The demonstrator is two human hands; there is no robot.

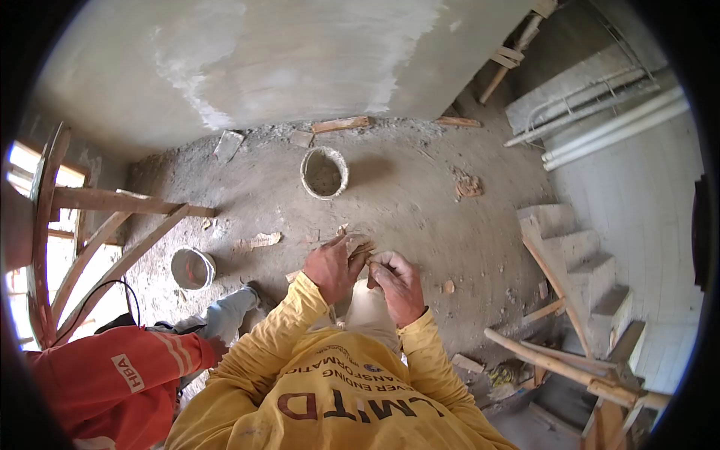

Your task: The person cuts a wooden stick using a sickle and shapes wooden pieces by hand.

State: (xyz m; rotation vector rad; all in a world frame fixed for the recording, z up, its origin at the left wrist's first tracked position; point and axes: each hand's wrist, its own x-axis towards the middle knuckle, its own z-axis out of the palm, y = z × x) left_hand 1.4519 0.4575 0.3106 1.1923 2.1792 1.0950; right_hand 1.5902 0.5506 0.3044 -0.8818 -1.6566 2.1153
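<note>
My left hand (330,266) and my right hand (397,285) meet in front of my body, above the floor. The fingers of both hands are closed and pinched together, with the fingertips almost touching. Something small and pale brown may be between them, but it is too small to name. The yellow sleeves of my shirt (352,390) reach to both wrists. Beyond the hands, a bucket (325,193) crusted with grey mortar stands on the dusty floor.
A second bucket (211,281) stands left, near a person in a red jacket (112,382). Timber props (120,201) rise at far left. Concrete steps (574,246) and wooden poles (540,352) lie right. A partly plastered wall (292,60) spans the far side.
</note>
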